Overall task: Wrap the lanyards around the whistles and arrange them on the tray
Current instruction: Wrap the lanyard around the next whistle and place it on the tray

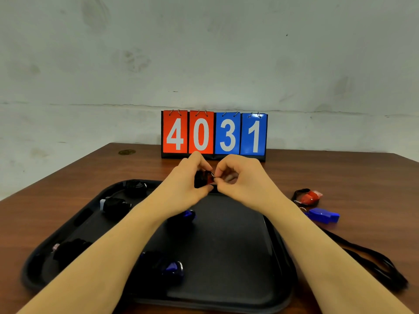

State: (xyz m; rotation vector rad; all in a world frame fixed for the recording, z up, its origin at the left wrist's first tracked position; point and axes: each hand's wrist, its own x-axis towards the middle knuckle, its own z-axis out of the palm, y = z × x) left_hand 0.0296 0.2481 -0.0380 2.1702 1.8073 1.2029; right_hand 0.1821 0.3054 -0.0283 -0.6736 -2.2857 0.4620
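I have my left hand (pixel 189 177) gripping a red whistle (pixel 204 179) wound in black lanyard above the tray's (pixel 226 223) twelve o'clock rim, my right hand (pixel 235 175) pinching its ring.

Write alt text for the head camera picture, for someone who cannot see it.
Two bare hands, left hand and right hand, hold a red whistle wrapped in black lanyard above a black tray that holds several wrapped whistles. To the right, on the wooden table, lie a red whistle and a blue whistle with loose lanyards; a flip scoreboard behind reads 4031.
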